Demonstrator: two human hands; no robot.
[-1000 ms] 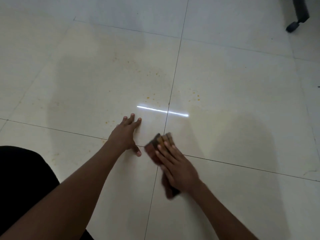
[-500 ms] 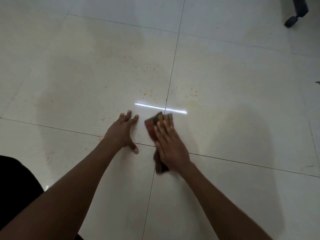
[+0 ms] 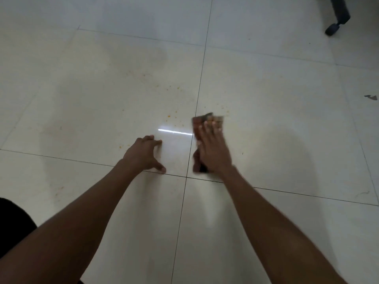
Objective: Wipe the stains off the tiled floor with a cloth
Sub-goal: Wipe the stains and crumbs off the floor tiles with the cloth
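- Pressing down with straight, flat fingers, the right hand (image 3: pixel 213 154) lies on top of a folded dark reddish-brown cloth (image 3: pixel 207 121) on the glossy cream tiled floor (image 3: pixel 276 119); the fingers are not curled round the cloth.
- The cloth sits just right of the vertical grout line, on the upper right tile, with its far edge showing past the fingertips and its near end showing beside the wrist; it is blurred.
- The left hand (image 3: pixel 146 155) rests on the floor on the upper left tile, fingers spread and a little bent, thumb pointing out toward the grout crossing, holding nothing.
- Small orange-yellow stain specks (image 3: pixel 169 115) dot the tile beyond the left hand, left of the cloth; a few more specks (image 3: pixel 224 108) lie just past the cloth's far edge.
- A thin bright streak of reflected light (image 3: pixel 174 132) runs across the floor between the two hands.
- A dark chair caster and leg (image 3: pixel 336 19) stand at the top right, well apart from the hands.
- A small grey scrap (image 3: pixel 370 97) lies near the right edge.
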